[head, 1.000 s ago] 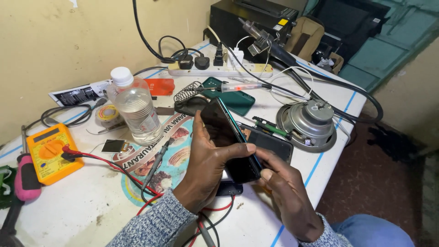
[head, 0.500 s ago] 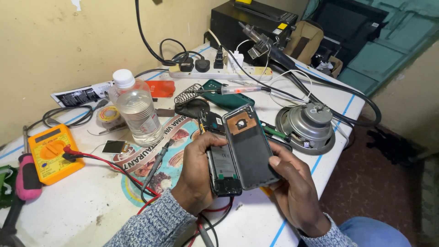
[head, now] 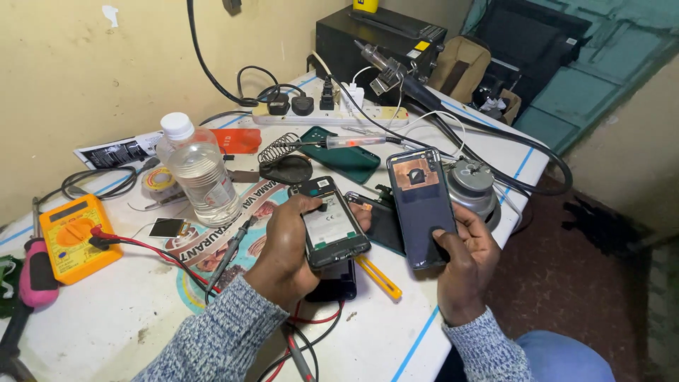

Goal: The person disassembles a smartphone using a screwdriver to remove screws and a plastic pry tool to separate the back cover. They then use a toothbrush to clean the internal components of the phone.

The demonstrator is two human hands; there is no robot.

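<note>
My left hand [head: 286, 251] grips an opened phone body [head: 329, 223], its inner side with a white battery facing up. My right hand [head: 463, 262] holds the removed dark back cover [head: 421, 209] upright, inner side toward me, with a copper coil patch near its top. The two parts are apart, side by side above the white table [head: 106, 332]. Under the phone body lies another dark phone [head: 336, 283] and a yellow tool [head: 378, 277].
A clear plastic bottle [head: 200, 173] stands left of my hands. A yellow multimeter [head: 74, 237] with red and black leads, a pink screwdriver handle [head: 35, 272], a green phone case [head: 346, 157], a power strip [head: 322, 113], a soldering iron [head: 332, 143] on its coil stand and a round speaker [head: 475, 185] crowd the table.
The back cover has come off the phone: one second ago both hands held it closed, then it opened, and now my right hand has carried the cover to the right.
</note>
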